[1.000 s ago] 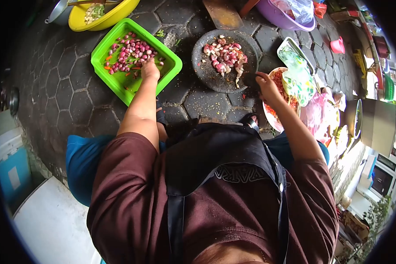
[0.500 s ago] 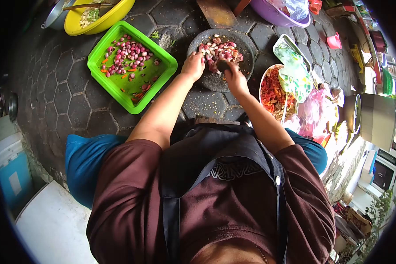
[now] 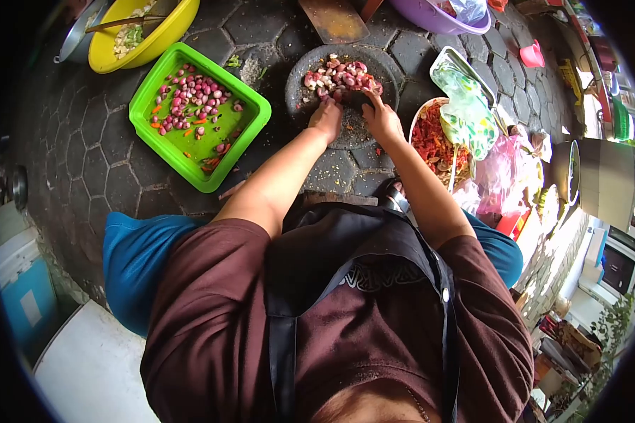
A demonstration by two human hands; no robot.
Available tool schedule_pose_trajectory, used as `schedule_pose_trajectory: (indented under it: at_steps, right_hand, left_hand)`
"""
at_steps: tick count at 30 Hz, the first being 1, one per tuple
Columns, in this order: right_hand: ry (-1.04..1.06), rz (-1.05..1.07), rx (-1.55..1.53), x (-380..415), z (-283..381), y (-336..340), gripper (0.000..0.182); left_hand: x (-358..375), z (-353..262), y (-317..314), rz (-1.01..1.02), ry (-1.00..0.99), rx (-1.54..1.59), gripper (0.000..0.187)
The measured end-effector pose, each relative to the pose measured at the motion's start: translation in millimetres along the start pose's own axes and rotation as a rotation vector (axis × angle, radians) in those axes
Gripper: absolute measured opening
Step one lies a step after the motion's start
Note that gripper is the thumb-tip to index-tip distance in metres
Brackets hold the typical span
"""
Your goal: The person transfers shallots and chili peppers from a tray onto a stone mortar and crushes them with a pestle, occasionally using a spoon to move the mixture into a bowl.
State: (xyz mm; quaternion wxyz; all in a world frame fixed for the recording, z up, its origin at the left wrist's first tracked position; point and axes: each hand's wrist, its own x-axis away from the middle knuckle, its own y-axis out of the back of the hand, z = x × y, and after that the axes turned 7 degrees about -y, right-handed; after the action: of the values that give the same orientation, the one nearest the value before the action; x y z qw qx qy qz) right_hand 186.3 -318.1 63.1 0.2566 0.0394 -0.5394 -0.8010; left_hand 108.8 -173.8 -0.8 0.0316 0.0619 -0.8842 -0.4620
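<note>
A wide grey stone mortar (image 3: 296, 95) sits on the paving in front of me, with a heap of peeled shallots (image 3: 335, 76) toward its far side. Inside its near part, my right hand (image 3: 383, 121) is closed around a dark stone pestle (image 3: 355, 101), mostly covered by the fingers. My left hand (image 3: 327, 120) reaches in from the left, close to the pestle and the near edge of the heap. Its fingertips point down and are partly hidden, so I cannot make out whether they grip anything. Wet crushed bits lie on the mortar's near surface.
Left stands a green tray (image 3: 259, 116) of shallots and chillies, with a yellow basin (image 3: 180, 32) beyond. To the right are a container of cut red chillies (image 3: 430, 137), a tray under a plastic bag (image 3: 466, 113) and a pink bag (image 3: 501, 173). A purple basin (image 3: 437, 25) stands behind.
Both hands have drawn nearer to me within the mortar, the left from its left rim toward the middle. The shallots now sit heaped at the far side. The view has shifted slightly.
</note>
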Motion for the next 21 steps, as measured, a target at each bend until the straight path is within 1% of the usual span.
schedule_pose_trajectory:
  at_steps: [2,4,6,8,12,14,15,17,18,19,20,21]
  right_hand:
    - [-0.001,0.012,-0.034,6,-9,-5,0.045]
    - [0.002,0.019,-0.118,13,-10,-8,0.045]
    - [-0.011,0.035,-0.124,18,-7,-8,0.044]
    - [0.003,-0.006,-0.165,22,-3,-7,0.044]
    - [0.023,-0.031,-0.131,23,11,4,0.043]
    - [0.053,-0.089,-0.068,28,22,13,0.043]
    - [0.055,-0.086,-0.067,30,27,17,0.043]
    - [0.061,-0.151,-0.041,32,37,18,0.046]
    - [0.066,-0.147,-0.041,34,39,10,0.046]
    - [0.035,-0.100,0.048,35,37,-5,0.047]
    - [0.005,-0.055,0.138,36,33,-18,0.048]
    - [-0.039,-0.006,0.128,39,33,-23,0.050]
  left_hand:
    - [1,0,-6,0.015,-0.005,-0.002,0.015]
    - [3,-6,7,0.053,0.043,0.002,0.021]
    - [7,-7,10,0.051,0.075,0.013,0.022]
    - [11,-5,6,-0.030,0.072,0.016,0.022]
    - [16,-7,13,-0.017,0.061,0.034,0.025]
    - [16,-5,10,0.015,0.089,0.047,0.033]
    - [18,-11,16,0.050,0.099,0.026,0.031]
    - [24,-15,19,0.037,0.093,0.044,0.028]
    - [25,-15,20,0.023,0.083,0.060,0.026]
    - [22,-10,12,0.025,0.117,0.094,0.019]
    - [23,-8,3,-0.030,0.177,0.149,0.016]
    - [24,-7,-2,-0.070,0.199,0.173,0.016]
